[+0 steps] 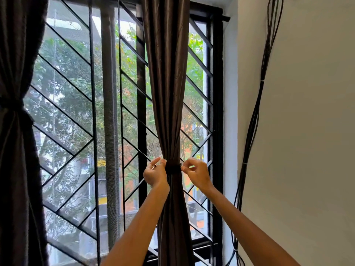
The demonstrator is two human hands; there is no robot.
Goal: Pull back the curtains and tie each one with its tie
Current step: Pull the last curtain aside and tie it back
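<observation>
- The left curtain (17, 131) hangs at the far left edge of the window, gathered at about mid-height by a dark tie (11, 104). It looks done to me, and its long axis runs straight up and down.
- The window grille (76, 104) stands behind everything, with slanted bars and trees beyond it. I see nothing there for the cloth to snag on.
- The left hand (153, 174) is at the left side of the middle curtain's band. Its grip is pinched, thumb against fingertip, on what seems to be one end of the tie; the end itself is too dark and small to make out.
- The curtain (169, 83) hangs in front of the window's right half, bunched into a narrow waist. Its long axis is vertical, and the folds fan out above and below the band.
- The curtain tie (172, 167) wraps the waist crosswise, level, at hand height.
- The right hand (196, 174) mirrors the other at the band's right side, fingers curled, grip pinching at the other end.
- The risk, I would judge: if either pinch lets go before the ends are fastened, the band slackens, slides down and the folds spill open. An uneven pull could leave the tie crooked or tug the cloth sideways.
- The cables (255, 112) run down the wall at right, well apart from the hands.
</observation>
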